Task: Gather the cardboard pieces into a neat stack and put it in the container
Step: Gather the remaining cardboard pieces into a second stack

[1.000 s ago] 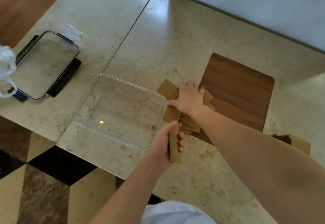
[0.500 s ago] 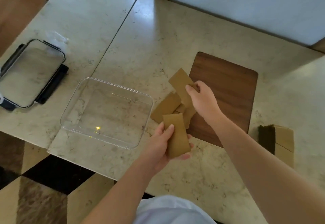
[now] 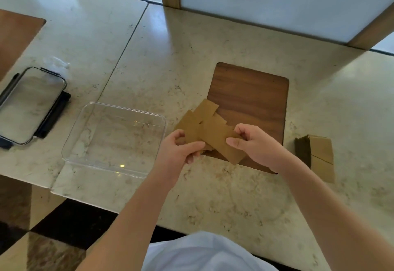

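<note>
Head view: we hold cardboard pieces [image 3: 210, 134] at frame centre, above worktop [image 3: 191, 47] edge of wooden board [image 3: 251, 100]. Left hand [image 3: 179, 151] grip pinched shut on pieces' left end, right hand [image 3: 255, 145] grip pinched on right, likely to square them. Pieces tan, flat, fanned askew, unstacked. Container [image 3: 115, 138] clear, empty, just left.

Both hands w/ pinched grip: left [image 3: 179, 150], right [image 3: 254, 145].
</note>
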Demonstrator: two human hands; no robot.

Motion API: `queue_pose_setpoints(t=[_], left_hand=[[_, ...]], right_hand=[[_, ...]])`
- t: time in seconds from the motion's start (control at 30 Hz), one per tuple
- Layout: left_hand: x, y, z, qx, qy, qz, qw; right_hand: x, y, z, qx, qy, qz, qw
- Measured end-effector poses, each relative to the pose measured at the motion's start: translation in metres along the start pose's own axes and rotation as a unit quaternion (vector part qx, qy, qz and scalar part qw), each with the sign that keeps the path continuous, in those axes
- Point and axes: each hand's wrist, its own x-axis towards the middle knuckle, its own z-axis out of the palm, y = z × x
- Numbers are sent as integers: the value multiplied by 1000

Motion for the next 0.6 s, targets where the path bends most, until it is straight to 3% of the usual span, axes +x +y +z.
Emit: queue_pose_setpoints(t=[0.07, 0.2, 0.37, 0.5, 0.6], left_hand=[[-2, -1, 10, -78, 11, 7, 997], [-5, -5, 29, -179, 59, -25, 982], [-8, -9, 32, -234, 70, -36, 969], [-11, -4, 35, -294, 46, -54, 953], [-11, -2, 38, -303, 45, -71, 949]], right_hand=[[-11, 6, 13, 113, -8, 32, 993], [-32, 10, 44, 354, -56, 59, 932], [-34, 9, 47, 261, 71, 28, 962], [-32, 3, 42, 377, 174, 80, 906], [-34, 3, 45, 455, 192, 127, 860]])
